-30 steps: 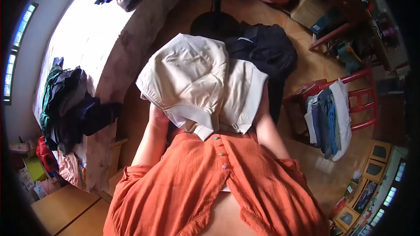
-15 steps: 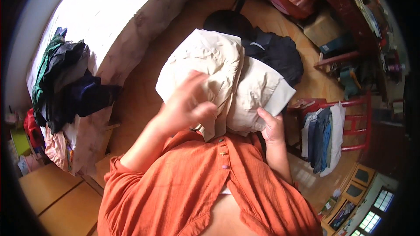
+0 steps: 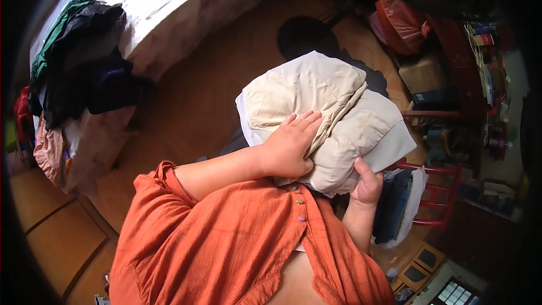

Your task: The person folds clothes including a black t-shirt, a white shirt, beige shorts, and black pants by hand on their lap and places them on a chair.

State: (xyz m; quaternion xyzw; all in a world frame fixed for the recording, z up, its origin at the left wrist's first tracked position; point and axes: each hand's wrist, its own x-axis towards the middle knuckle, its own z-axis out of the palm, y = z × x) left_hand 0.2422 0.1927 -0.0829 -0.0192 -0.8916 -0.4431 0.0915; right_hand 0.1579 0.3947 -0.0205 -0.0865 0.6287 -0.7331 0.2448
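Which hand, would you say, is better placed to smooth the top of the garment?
Probably the left hand: it lies palm-down on the garment, while the right hand holds its edge.

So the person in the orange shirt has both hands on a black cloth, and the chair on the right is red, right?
Not quite: the cloth is cream, not black. The head view shows the left hand resting on it and the right hand holding its edge. The shirt is orange and the chair is red, as you said.

Home bedroom; bed (image 3: 161, 3), heaped clothes (image 3: 84, 70)
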